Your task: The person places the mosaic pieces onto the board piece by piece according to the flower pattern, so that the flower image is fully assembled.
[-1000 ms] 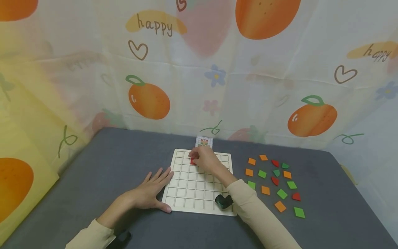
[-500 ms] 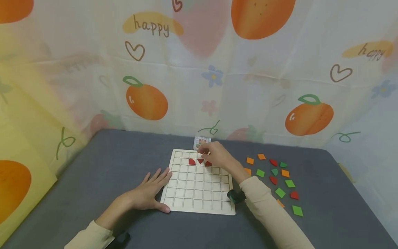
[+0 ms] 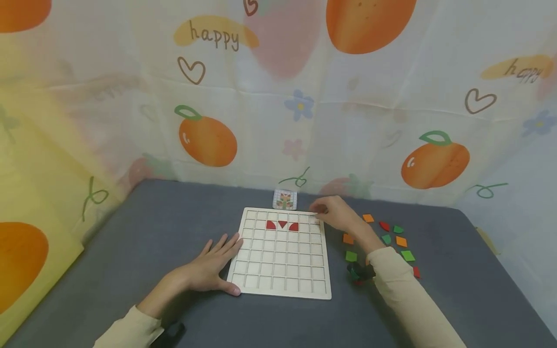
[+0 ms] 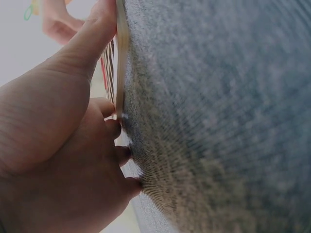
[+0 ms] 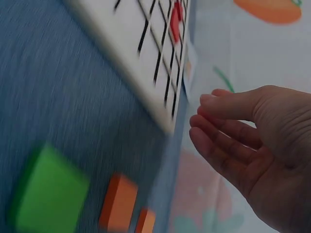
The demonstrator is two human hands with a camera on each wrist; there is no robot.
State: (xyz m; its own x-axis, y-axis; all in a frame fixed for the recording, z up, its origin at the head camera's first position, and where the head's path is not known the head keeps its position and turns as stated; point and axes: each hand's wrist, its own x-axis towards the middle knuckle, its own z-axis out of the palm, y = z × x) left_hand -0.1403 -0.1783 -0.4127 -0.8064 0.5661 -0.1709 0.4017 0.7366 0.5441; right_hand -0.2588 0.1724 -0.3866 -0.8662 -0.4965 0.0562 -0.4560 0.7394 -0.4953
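A white grid board (image 3: 278,263) lies flat on the grey cloth. In one of its upper rows sit two red quarter-round pieces, the left piece (image 3: 271,224) and the right piece (image 3: 293,226), with a small red triangle (image 3: 282,224) between them. My left hand (image 3: 209,268) rests with fingers spread along the board's left edge, thumb at its lower corner. Over the board's upper right corner hovers my right hand (image 3: 335,212), its fingers loosely bent and nothing between them in the right wrist view (image 5: 252,136).
Behind the board lies a small card (image 3: 285,199) with a coloured pattern. To the right are scattered loose pieces, among them an orange square (image 3: 401,241), a green square (image 3: 407,255) and a red piece (image 3: 384,225). A printed curtain (image 3: 261,96) hangs behind the table.
My right hand has moved rightward off the red pieces toward the board's upper right corner, uncovering all three and the card. The left hand has stayed at the board's edge.
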